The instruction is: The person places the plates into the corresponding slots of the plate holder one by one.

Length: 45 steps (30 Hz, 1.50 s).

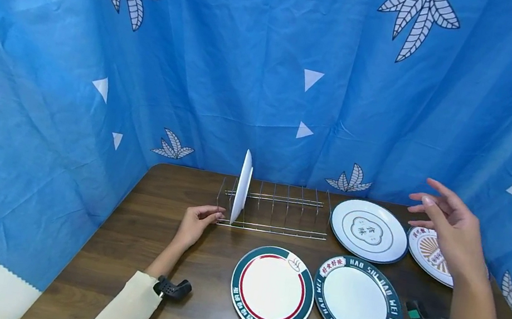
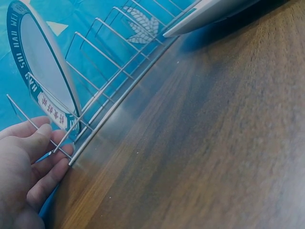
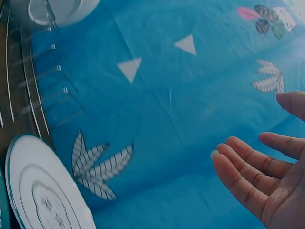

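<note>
A wire dish rack (image 1: 274, 230) stands at the back of the table, with one plate (image 1: 242, 186) upright in its left end. My left hand (image 1: 197, 223) grips the rack's left end; in the left wrist view the thumb and fingers (image 2: 42, 138) pinch its end wire beside the plate's green lettered rim. My right hand (image 1: 455, 227) is raised above the sunburst plate (image 1: 432, 259) at the far right. Nothing is in it, and its fingers (image 3: 243, 176) are spread and slightly bent. Left of that plate lies a white plate with a flower-shaped outline (image 1: 368, 231).
Two green-rimmed plates lie flat in front of the rack: one with a red ring (image 1: 272, 290), the other with lettering around its rim (image 1: 357, 302). A blue patterned curtain (image 1: 251, 68) hangs behind and beside the wooden table (image 1: 195, 307).
</note>
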### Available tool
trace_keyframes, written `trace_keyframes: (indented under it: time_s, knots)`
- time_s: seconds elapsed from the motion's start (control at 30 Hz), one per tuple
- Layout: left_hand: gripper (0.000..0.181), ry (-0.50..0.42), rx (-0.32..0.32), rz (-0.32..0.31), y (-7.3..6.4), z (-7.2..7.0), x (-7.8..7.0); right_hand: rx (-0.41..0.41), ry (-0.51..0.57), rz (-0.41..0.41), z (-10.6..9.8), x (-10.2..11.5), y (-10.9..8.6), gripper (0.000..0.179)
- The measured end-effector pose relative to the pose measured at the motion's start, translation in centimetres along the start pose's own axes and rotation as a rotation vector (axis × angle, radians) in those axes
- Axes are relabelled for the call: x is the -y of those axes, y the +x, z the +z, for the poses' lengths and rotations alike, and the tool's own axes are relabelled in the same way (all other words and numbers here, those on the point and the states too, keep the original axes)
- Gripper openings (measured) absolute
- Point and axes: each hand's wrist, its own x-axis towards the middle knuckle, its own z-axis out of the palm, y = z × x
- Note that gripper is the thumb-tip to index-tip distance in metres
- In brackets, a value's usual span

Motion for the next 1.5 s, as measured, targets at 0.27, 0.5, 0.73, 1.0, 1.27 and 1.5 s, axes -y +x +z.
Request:
trace_keyframes:
  time_s: [0.27, 0.5, 0.73, 1.0, 1.27, 1.5]
  knots:
    - [0.020, -0.009, 0.008, -0.012, 0.3, 0.1, -0.1, -0.061, 0.004, 0.081, -2.9, -2.0, -0.6, 0.049]
    - [0.018, -0.003, 0.013, -0.023, 0.2, 0.1, -0.1, -0.096, -0.017, 0.210, -4.6, -4.8, -1.1, 0.052]
    - [0.017, 0.003, 0.025, -0.006, 0.2, 0.3, 0.1, -0.109, -0.192, 0.339, -6.6, -7.7, -2.3, 0.062]
    - [0.018, 0.006, 0.020, -0.015, 0.4, 0.4, -0.3, -0.051, -0.420, 0.442, -8.4, -10.8, -3.3, 0.072]
    - [0.017, 0.011, -0.006, -0.018, 0.3, 0.4, -0.2, 0.025, -0.498, 0.494, -10.1, -12.7, -3.7, 0.070]
    - [0.017, 0.013, 0.002, -0.002, 0.1, 0.5, -0.2, 0.067, -0.537, 0.586, -10.9, -13.8, -4.6, 0.077]
